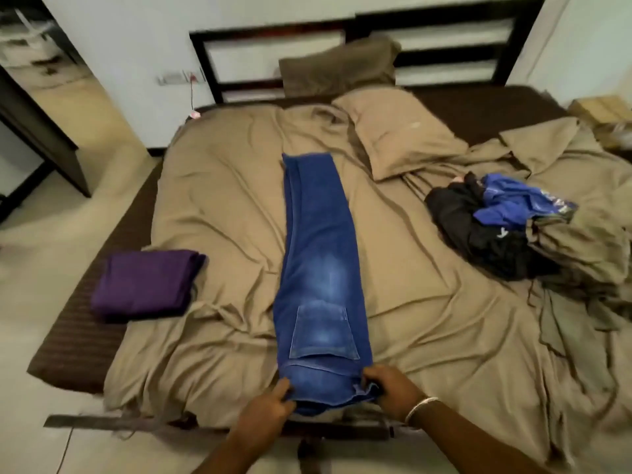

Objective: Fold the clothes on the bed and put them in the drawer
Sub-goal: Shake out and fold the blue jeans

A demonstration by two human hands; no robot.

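My left hand & right hand pinched the jeans waistband at the bed's near edge; best lift both corners evenly, fold twd hems.

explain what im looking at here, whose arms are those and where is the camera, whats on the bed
There is no machine here: a person wears a wide-angle camera on the head, looking forward and down, so the arms at the bottom are their own. The left hand and the right hand each take a grip on the waistband end of the blue jeans, which lie lengthwise, legs together, on the tan bedsheet. Left of them lies a folded purple garment. To the right sits an unfolded heap of black and blue clothes. Two pillows lie near the headboard.
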